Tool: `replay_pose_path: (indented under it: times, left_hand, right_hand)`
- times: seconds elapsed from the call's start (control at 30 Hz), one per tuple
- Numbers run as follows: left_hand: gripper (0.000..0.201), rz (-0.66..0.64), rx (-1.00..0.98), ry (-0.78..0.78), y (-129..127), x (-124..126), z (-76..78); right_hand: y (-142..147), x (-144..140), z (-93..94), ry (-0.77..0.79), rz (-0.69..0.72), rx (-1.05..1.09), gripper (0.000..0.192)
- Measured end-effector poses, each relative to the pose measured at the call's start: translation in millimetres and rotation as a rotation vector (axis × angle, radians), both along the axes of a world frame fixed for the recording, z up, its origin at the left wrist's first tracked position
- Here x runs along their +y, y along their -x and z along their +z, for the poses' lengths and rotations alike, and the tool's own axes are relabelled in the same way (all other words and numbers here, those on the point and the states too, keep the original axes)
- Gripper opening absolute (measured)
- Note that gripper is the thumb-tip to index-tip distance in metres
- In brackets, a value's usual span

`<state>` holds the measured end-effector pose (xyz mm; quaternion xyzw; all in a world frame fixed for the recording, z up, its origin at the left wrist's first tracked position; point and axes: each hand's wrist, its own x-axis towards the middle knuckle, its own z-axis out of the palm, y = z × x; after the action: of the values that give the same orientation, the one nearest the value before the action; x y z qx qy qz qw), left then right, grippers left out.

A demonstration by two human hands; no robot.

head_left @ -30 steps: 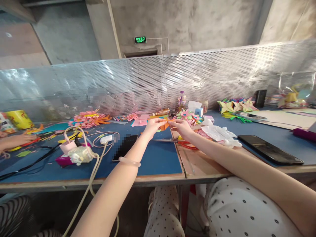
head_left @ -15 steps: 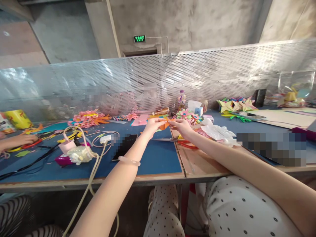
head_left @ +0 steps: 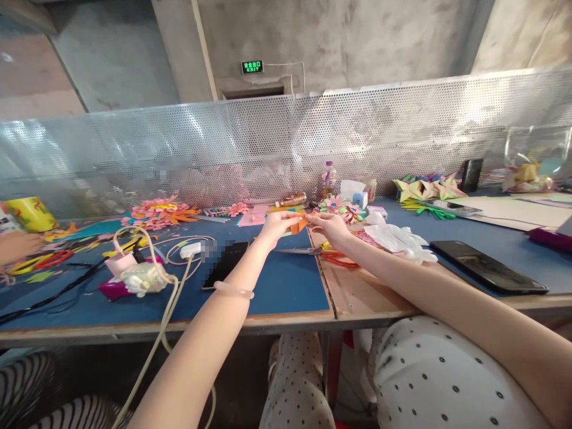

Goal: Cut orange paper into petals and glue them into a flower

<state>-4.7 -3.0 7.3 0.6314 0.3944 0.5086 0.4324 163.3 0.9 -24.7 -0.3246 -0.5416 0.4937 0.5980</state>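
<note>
- Since half a second ago both hands have edged slightly up and away over the table; the grip on the paper is unchanged. The co-worker's hand (head_left: 15, 245) at the far left has drawn back toward the frame edge.
- Left hand (head_left: 277, 226): fingers closed, pinching the left side of a small orange folded paper piece (head_left: 298, 224).
- Right hand (head_left: 329, 227): fingers closed, pinching the right side of the same piece. The two hands sit close together, joined by the paper.
- The paper piece is held in the air just above the blue cutting mat (head_left: 286, 286), near its far right corner.
- A pale bracelet (head_left: 233, 290) sits on the left wrist.
- Scissors with red handles (head_left: 328, 256) lie on the table just below the right hand, blades pointing left.
- A dark phone (head_left: 226, 264) lies on the mat left of the left forearm; a second phone (head_left: 487, 267) lies well to the right.
- Crumpled white plastic (head_left: 397, 240) lies just right of the right hand.
- Pink paper flowers (head_left: 157, 213) lie at the far left of the table.
</note>
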Motion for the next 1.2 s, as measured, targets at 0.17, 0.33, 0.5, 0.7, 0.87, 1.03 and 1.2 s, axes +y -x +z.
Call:
replay_pose_path:
  times: [0.17,0.33,0.5,0.7,0.87,1.03,1.2]
  left_hand:
    - [0.020,0.015,-0.003,0.027,-0.2,0.5,0.2]
    - [0.019,0.004,-0.011,0.037,-1.0,0.8,-0.1]
    - [0.018,-0.014,-0.027,0.029,-0.4,2.1,-1.5]
    - [0.021,-0.052,-0.017,0.023,0.2,4.0,-3.2]
    - [0.021,-0.005,0.000,0.008,-1.1,0.8,-1.6]
    - [0.021,-0.046,-0.015,0.011,-1.2,1.2,-2.6]
    - [0.021,-0.026,-0.027,0.012,-1.1,0.7,-2.3]
  right_hand:
    - [-3.9,2.7,-1.1,-0.012,0.007,0.003,0.030]
    - [-7.2,6.6,-3.7,-0.013,-0.042,-0.027,0.032]
    - [-6.8,6.6,-4.5,-0.023,-0.041,-0.023,0.031]
    - [-6.3,5.1,-4.0,-0.014,-0.056,-0.017,0.029]
    - [-6.6,4.1,-3.5,-0.008,-0.043,-0.003,0.029]
    - [-6.4,3.0,-3.6,-0.003,-0.052,0.006,0.029]
    - [-7.0,3.1,-3.0,-0.011,-0.043,-0.011,0.031]
